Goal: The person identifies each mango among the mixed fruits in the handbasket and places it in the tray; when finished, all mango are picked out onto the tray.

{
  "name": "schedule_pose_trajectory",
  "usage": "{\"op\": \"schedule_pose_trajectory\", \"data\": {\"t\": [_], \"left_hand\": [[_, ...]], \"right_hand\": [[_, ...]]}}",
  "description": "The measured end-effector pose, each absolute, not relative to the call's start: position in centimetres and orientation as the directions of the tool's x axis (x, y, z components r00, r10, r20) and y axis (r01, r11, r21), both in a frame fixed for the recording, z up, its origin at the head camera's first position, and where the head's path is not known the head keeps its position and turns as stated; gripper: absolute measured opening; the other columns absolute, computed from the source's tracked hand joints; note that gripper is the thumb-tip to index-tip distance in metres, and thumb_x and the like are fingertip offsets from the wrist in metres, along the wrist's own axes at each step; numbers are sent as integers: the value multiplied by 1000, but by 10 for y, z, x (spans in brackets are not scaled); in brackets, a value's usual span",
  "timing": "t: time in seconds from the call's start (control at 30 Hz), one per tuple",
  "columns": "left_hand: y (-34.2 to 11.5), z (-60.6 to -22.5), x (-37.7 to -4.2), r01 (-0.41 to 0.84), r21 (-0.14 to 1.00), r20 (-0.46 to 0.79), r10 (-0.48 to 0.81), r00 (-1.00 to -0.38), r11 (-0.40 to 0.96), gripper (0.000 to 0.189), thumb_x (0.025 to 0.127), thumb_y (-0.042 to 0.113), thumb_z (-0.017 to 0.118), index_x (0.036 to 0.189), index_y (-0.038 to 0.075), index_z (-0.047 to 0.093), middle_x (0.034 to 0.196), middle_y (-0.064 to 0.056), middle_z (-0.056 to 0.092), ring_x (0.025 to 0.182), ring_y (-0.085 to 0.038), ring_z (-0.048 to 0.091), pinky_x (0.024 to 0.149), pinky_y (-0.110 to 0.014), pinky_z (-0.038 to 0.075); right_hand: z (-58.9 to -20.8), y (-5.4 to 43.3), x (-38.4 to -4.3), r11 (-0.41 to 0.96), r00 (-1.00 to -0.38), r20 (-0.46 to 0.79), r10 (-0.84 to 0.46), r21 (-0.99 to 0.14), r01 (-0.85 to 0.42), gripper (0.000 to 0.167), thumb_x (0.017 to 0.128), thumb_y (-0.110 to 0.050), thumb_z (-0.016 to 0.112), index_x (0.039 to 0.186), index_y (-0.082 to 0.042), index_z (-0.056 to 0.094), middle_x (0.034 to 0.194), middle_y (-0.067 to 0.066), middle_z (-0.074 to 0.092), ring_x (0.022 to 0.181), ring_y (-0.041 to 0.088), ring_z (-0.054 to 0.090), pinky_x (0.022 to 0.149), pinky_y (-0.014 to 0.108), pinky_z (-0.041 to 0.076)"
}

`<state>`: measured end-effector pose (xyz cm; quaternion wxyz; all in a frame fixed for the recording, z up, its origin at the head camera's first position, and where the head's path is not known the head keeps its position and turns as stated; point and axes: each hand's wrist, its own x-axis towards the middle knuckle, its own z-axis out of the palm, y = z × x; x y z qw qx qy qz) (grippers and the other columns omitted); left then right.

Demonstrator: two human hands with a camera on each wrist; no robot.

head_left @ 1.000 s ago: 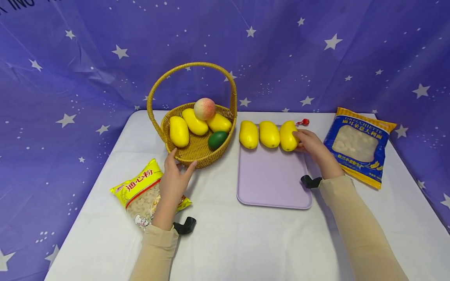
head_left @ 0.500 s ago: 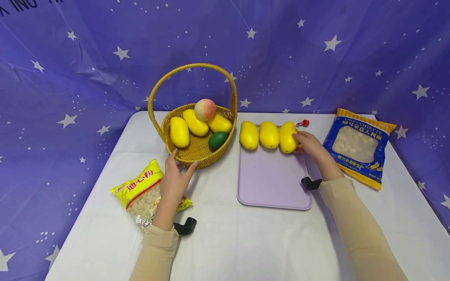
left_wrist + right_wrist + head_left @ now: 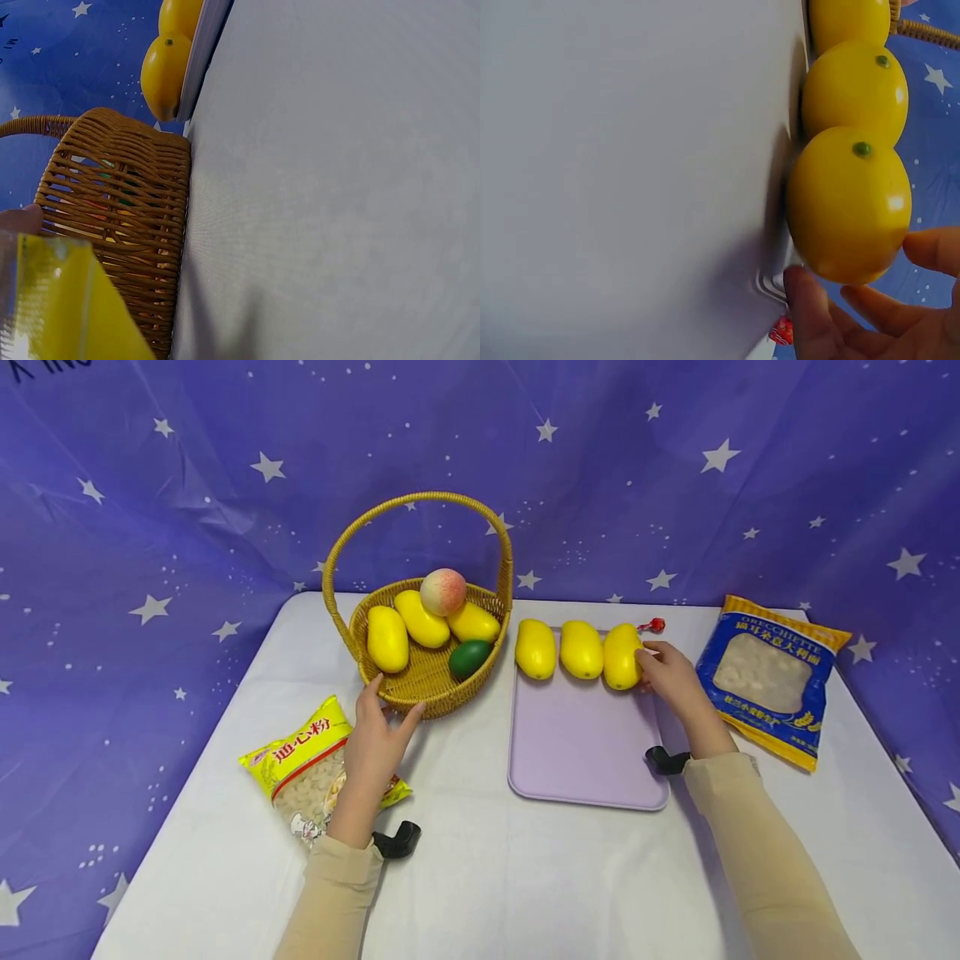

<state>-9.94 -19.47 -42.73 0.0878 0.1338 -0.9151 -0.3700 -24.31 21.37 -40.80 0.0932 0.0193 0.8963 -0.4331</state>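
Note:
Three yellow mangoes stand side by side along the far edge of a lilac tray (image 3: pixel 588 752). My right hand (image 3: pixel 672 681) is at the rightmost mango (image 3: pixel 622 657), thumb and fingertips spread along its outer side; in the right wrist view this mango (image 3: pixel 849 206) shows its green stem spot. At the left, a wicker basket (image 3: pixel 442 700) holds more mangoes (image 3: pixel 387 640), a peach (image 3: pixel 443 592) and a dark green egg-shaped fruit (image 3: pixel 469 659). My left hand (image 3: pixel 372 739) touches the basket's near rim with thumb and fingers spread.
A yellow pasta bag (image 3: pixel 303 747) lies partly under my left forearm. At the right lies a blue orecchiette bag (image 3: pixel 768 677). A small red-wrapped candy (image 3: pixel 657 625) sits behind the tray. The basket's tall handle (image 3: pixel 427 496) rises before the starry backdrop.
My right hand's fingers have eased slightly right along the rightmost mango, which stays in the row. My left hand keeps its place at the basket rim. The head view has shifted slightly.

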Motion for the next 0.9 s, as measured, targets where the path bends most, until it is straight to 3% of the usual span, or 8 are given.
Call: {"op": "schedule_pose_trajectory", "data": {"t": [0.13, 0.23, 0.47, 0.9], "left_hand": [[-194, -427, -100, -180, 698, 61, -308, -949, 693, 93, 85, 72, 49, 153, 17, 18, 151, -14, 30, 116, -31, 56, 73, -48, 48], [-194, -427, -100, -184, 696, 60, -311, -948, 694, 93, 85, 72, 49, 153, 18, 18, 150, -13, 31, 114, -31, 56, 71, -47, 48], [-194, -427, -100, -178, 697, 68, -311, -948, 695, 93, 85, 72, 49, 153, 18, 18, 150, -12, 31, 115, -30, 56, 70, -47, 48], [-194, -426, -100, -182, 703, 65, -318, -946, 688, 93, 84, 73, 49, 153, 17, 19, 151, -12, 30, 114, -30, 57, 68, -45, 49]], "right_hand": [[-403, 215, -240, 688, -992, -121, -15, -721, 78, 64, 101, -39, 41, 149, 1, 30, 129, 30, 47, 106, 42, 53, 90, 52, 45], [-398, 215, -239, 705, -999, -41, 8, -708, 34, 61, 100, -36, 45, 148, 0, 32, 136, 30, 44, 116, 45, 47, 95, 56, 40], [-382, 197, -236, 675, -993, 112, -23, -732, -98, 53, 98, -28, 53, 144, -3, 41, 133, 24, 49, 113, 41, 50, 94, 54, 42], [-365, 121, -236, 603, -975, 121, -189, -769, -212, 52, 95, -27, 60, 141, -10, 47, 127, 17, 57, 106, 34, 56, 91, 47, 46]]}}
